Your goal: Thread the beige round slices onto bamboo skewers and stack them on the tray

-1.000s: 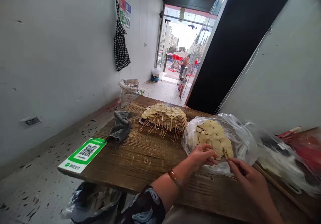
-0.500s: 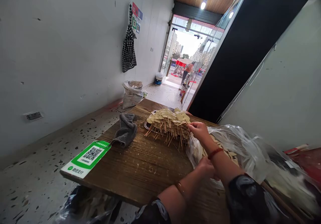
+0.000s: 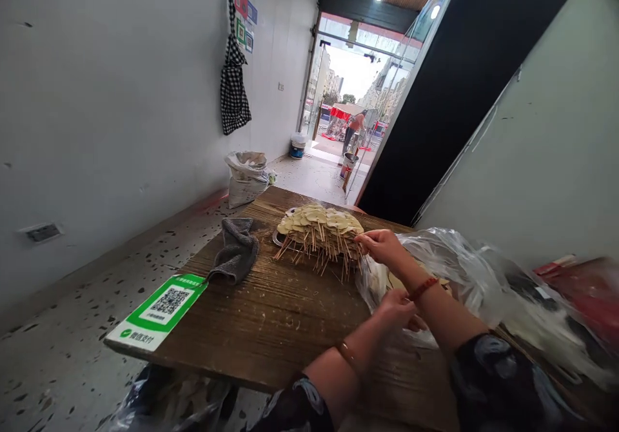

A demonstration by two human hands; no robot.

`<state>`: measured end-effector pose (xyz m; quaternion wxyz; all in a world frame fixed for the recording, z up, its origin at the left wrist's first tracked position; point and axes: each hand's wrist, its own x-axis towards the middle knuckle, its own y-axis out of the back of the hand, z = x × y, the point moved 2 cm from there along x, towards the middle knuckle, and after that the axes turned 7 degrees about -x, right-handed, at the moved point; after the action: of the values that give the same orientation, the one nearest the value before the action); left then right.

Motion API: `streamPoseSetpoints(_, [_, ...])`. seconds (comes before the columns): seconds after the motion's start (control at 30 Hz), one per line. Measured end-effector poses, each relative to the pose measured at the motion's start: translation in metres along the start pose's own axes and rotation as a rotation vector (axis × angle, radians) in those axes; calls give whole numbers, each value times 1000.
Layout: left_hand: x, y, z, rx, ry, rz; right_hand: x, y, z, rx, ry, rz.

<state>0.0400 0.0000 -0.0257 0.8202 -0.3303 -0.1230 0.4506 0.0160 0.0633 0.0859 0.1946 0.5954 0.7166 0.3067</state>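
Observation:
A heap of skewers [image 3: 319, 225] threaded with thin pale-yellow slices, perhaps potato, lies on a metal tray [image 3: 277, 238], its sticks pointing toward me. At the heap's right end, my right hand [image 3: 382, 246] is pinched closed on the stick of one skewer. My left hand [image 3: 394, 311] sits lower, partly behind my right wrist, its fingers curled beside a clear plastic bag [image 3: 449, 258]. What those fingers hold is hidden. More pale slices show inside the bag, behind my right forearm.
A grey cloth [image 3: 235, 251] and a green QR-code card [image 3: 162, 306] lie along the left side of the wooden table [image 3: 271, 329]. A white sack [image 3: 246, 180] stands on the floor beyond. Red packaging [image 3: 585, 296] is at right. Outside the doorway, a person [image 3: 355, 126] bends over.
The view has shifted slightly. My right hand stays at the heap's right end, its fingers on a stick. My left hand has risen a little beneath the right wrist.

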Motion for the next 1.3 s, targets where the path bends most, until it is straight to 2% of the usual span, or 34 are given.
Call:
streamPoseSetpoints(0.13, [-8, 4, 0, 29, -14, 29, -53, 47, 28, -6, -40, 96])
streamPoseSetpoints(0.3, [-9, 2, 6, 56, -6, 47, -121, 115, 101, -74, -208, 260])
streamPoseSetpoints(0.43, [-14, -4, 13, 85, -1, 24, -173, 164, 167, -307, -269, 390])
streamPoseSetpoints(0.5, [-15, -7, 18, 117, -12, 29, -198, 180, 193, -476, -299, 426])
streamPoseSetpoints(0.57, [-14, -9, 22, 143, -19, 26, -219, 191, 216, -541, -365, 448])
streamPoseSetpoints(0.73, [-10, -9, 26, 190, 6, 19, -252, 199, 253, -647, -466, 435])
streamPoseSetpoints(0.93, [-11, -11, 30, 246, 19, 23, -249, 194, 268, -739, -490, 439])
streamPoseSetpoints(1.07, [-11, -14, 31, 254, 30, 28, -231, 188, 261, -757, -396, 369])
streamPoseSetpoints(1.3, [-10, -13, 30, 273, 34, 28, -208, 163, 242, -754, -144, 93])
